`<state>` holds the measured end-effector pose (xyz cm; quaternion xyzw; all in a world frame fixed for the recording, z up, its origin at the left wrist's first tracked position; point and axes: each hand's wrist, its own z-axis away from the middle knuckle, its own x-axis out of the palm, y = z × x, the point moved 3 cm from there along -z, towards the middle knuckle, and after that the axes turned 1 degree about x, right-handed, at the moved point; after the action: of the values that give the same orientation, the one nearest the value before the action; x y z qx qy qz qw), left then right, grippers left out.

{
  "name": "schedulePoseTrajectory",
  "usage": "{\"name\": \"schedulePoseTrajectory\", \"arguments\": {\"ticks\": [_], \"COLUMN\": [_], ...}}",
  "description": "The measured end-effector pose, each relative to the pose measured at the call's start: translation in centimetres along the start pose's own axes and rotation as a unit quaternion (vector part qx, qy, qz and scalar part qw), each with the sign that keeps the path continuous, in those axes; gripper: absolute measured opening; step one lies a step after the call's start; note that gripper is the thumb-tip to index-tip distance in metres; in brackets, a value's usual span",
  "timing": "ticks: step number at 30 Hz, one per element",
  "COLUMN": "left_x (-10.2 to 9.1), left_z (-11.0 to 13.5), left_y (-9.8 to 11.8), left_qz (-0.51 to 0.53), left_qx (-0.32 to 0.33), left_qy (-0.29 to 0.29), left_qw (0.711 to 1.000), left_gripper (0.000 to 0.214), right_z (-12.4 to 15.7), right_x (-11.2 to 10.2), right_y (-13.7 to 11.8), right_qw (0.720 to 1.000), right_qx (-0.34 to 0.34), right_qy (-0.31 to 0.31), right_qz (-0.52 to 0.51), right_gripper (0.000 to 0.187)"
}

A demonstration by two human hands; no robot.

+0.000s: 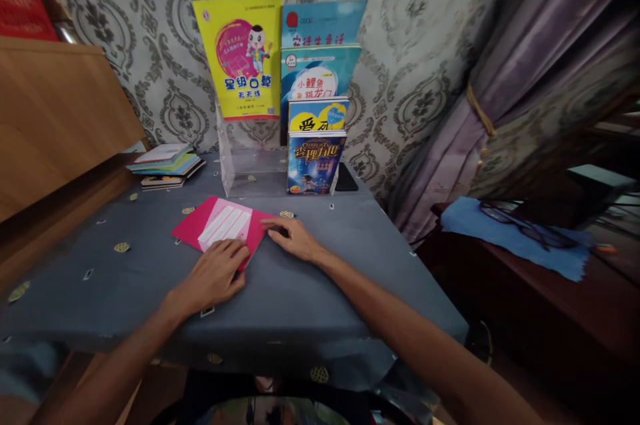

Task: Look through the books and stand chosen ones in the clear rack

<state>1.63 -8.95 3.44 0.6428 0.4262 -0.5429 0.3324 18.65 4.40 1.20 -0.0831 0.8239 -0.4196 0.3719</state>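
left hand (216,275) flat on pink booklet (223,225) edge — right hand (295,238) flat, fingertips touching its corner; neither grips

A thin magenta-pink paper booklet (220,225), with a paler pink panel of white text lines on its cover, lies closed and flat on the grey tablecloth (310,291). It is turned askew like a diamond. Its 6 o'clock corner sits under the left hand (215,275). Its 3 o'clock corner touches the fingertips of the right hand (295,238).
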Motion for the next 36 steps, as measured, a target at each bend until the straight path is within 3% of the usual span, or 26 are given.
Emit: {"name": "schedulePoseTrajectory", "arguments": {"ticks": [4, 8, 14, 18, 28, 33, 36], "left_x": [-1.8, -2.4, -0.8, -0.4, 0.3, 1.0, 1.3], "left_z": [0.3, -1.5, -6.9, -8.6, -8.1, -7.7, -6.9], "left_y": [-0.8, -0.3, 0.9, 0.6, 0.1, -0.3, -0.8], "left_qz": [-0.013, -0.047, -0.093, -0.087, -0.088, -0.068, -0.057], "left_qx": [0.001, -0.047, -0.119, -0.130, -0.104, -0.098, -0.079], "left_qy": [-0.105, -0.140, -0.111, -0.123, -0.088, -0.042, -0.016], "left_qw": [0.994, 0.988, 0.982, 0.980, 0.987, 0.992, 0.995], "left_gripper": [0.036, 0.026, 0.034, 0.035, 0.036, 0.034, 0.034], "right_z": [-0.2, -0.3, -0.3, -0.1, 0.5, 0.6, 0.6], "right_x": [-0.8, -1.3, -1.4, -1.3, -1.1, -0.5, -0.3], "right_y": [0.7, 1.5, 1.9, 1.9, 0.4, 0.4, 0.3], "right_qw": [0.998, 0.996, 0.995, 0.996, 0.997, 0.994, 0.991], "right_qx": [0.016, 0.049, 0.062, 0.053, -0.004, -0.009, -0.008], "right_qy": [0.041, 0.053, 0.054, 0.052, 0.061, -0.007, -0.014], "right_qz": [0.040, 0.055, 0.048, 0.040, 0.049, 0.113, 0.134], "right_gripper": [0.040, 0.044, 0.044, 0.045, 0.049, 0.041, 0.037]}}
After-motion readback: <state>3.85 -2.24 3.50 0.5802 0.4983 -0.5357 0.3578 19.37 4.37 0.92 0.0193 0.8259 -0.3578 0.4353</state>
